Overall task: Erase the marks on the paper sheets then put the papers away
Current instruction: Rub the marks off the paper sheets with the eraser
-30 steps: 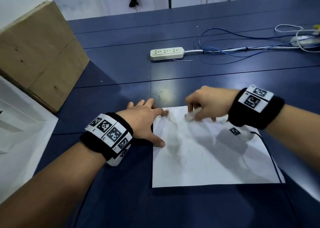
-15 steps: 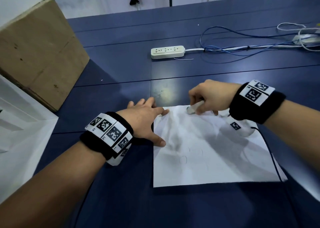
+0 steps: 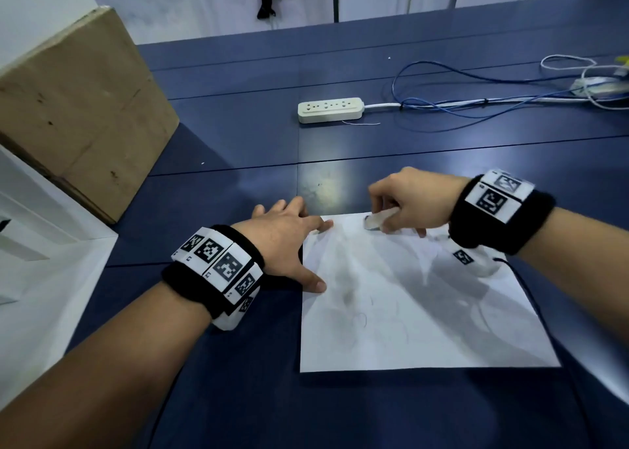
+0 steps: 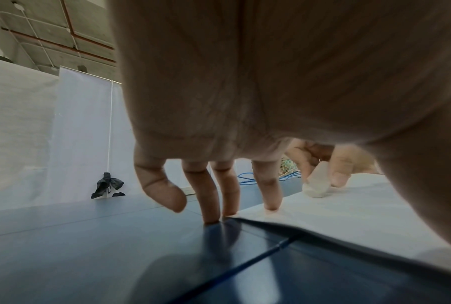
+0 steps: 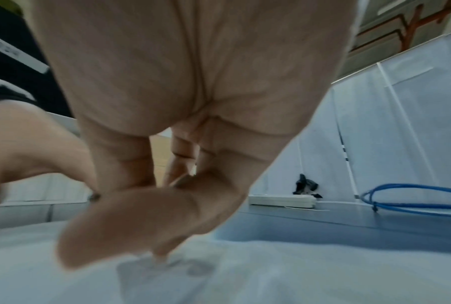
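A white paper sheet (image 3: 418,312) with faint pencil marks lies on the dark blue table (image 3: 238,397). My left hand (image 3: 289,241) rests flat at the sheet's left edge, forefinger and thumb spread onto the paper (image 4: 349,216), other fingertips (image 4: 211,218) on the table. My right hand (image 3: 405,203) grips a white eraser (image 3: 377,219) and presses its tip on the sheet's far edge. The eraser (image 4: 316,185) shows between thumb and fingers in the left wrist view. In the right wrist view the curled right hand (image 5: 167,185) is blurred over the paper (image 5: 271,277).
A cardboard box (image 3: 78,115) and a white unit (image 3: 37,261) stand at the left. A white power strip (image 3: 330,109) with blue and white cables (image 3: 476,104) lies across the far table. A thin dark cable (image 3: 531,298) runs past the sheet's right edge.
My right hand with the eraser has moved from lower on the sheet up to its far edge. The left hand has stayed in place on the paper.
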Available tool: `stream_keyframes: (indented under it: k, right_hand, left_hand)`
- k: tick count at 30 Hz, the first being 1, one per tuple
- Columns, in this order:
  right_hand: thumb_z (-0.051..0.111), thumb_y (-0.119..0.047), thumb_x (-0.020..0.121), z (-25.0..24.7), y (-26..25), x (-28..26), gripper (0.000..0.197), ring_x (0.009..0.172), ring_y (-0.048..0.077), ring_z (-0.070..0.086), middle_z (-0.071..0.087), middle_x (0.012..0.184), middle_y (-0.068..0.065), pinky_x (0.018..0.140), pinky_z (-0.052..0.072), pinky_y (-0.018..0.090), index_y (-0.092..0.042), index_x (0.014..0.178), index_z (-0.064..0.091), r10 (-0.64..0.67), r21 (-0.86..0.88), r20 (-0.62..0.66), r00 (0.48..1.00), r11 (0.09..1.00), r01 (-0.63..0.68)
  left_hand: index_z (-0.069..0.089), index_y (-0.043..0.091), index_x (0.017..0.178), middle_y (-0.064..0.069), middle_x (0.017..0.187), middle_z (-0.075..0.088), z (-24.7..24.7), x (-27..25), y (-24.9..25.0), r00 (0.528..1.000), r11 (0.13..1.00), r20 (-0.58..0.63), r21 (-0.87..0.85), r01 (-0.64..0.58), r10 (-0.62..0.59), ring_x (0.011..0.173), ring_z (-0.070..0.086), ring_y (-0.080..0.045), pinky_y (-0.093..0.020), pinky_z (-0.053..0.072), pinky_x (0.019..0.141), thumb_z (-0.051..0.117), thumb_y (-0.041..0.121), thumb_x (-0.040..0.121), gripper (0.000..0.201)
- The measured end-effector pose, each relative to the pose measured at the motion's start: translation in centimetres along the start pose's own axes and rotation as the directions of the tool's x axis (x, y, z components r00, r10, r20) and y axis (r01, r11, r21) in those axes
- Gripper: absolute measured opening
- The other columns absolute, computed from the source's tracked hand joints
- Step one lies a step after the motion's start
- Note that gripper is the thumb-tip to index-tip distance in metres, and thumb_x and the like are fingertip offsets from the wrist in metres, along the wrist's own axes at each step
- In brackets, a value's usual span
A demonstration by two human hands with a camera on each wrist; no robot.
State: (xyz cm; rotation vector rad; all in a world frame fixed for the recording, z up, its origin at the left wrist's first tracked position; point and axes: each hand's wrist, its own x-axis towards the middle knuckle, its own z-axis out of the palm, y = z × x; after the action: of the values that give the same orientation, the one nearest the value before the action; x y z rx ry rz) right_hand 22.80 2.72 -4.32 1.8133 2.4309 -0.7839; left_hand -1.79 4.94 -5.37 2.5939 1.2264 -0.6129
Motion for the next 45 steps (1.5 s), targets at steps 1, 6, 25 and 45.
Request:
stream_keyframes:
  k: [1, 6, 25, 45]
  right_hand:
    - [0.072, -0.018, 0.079, 0.3, -0.3, -0.6, 0.012, 0.048, 0.022, 0.068, 0.069, 0.072, -0.001, 0.049, 0.054, 0.028, -0.021, 0.083, 0.061, -0.031, 0.026, 0.050, 0.998, 0.999, 0.030]
    - [0.074, -0.013, 0.071, 1.6, -1.5, -2.6, 0.016, 0.060, 0.029, 0.068, 0.071, 0.072, 0.003, 0.047, 0.056, 0.032, -0.024, 0.078, 0.065, -0.107, 0.109, 0.326, 0.939, 0.991, 0.075]
    - [0.073, -0.023, 0.078, -0.1, 0.2, 0.3, 0.013, 0.042, 0.022, 0.066, 0.064, 0.069, -0.005, 0.057, 0.058, 0.037, -0.021, 0.084, 0.061, 0.057, -0.008, -0.028, 0.998, 0.998, -0.057]
    - [0.072, -0.054, 0.066, 1.1, -1.7, -4.0, 0.037, 0.053, 0.028, 0.064, 0.071, 0.070, 0.001, 0.046, 0.049, 0.026, -0.021, 0.084, 0.065, 0.019, 0.047, 0.212, 0.977, 0.998, -0.030]
  left_hand:
    - [0.027, 0.045, 0.147, 0.007, 0.120, 0.031, 0.0, 0.0, 0.0, 1.000, 1.000, 0.000, -0.003, 0.001, -0.001, 0.119, 0.034, -0.019, -0.048, 0.032, 0.103, 0.068, 0.084, 0.051, 0.111]
    - [0.028, 0.044, 0.146, 0.007, 0.119, 0.030, 0.2, 0.1, -0.2, 1.000, 1.000, -0.006, -0.018, -0.006, 0.006, 0.118, 0.034, -0.018, -0.048, 0.032, 0.103, 0.068, 0.084, 0.051, 0.110]
    - [0.028, 0.045, 0.146, 0.009, 0.118, 0.029, 0.1, 0.1, -0.1, 1.000, 0.999, 0.000, -0.047, 0.003, -0.003, 0.120, 0.033, -0.018, -0.048, 0.031, 0.104, 0.071, 0.082, 0.051, 0.110]
    - [0.033, 0.045, 0.145, 0.007, 0.128, 0.033, -0.4, -0.9, 0.6, 0.997, 0.989, 0.016, -0.125, 0.081, -0.079, 0.130, 0.031, -0.020, -0.054, 0.037, 0.105, 0.081, 0.073, 0.050, 0.109]
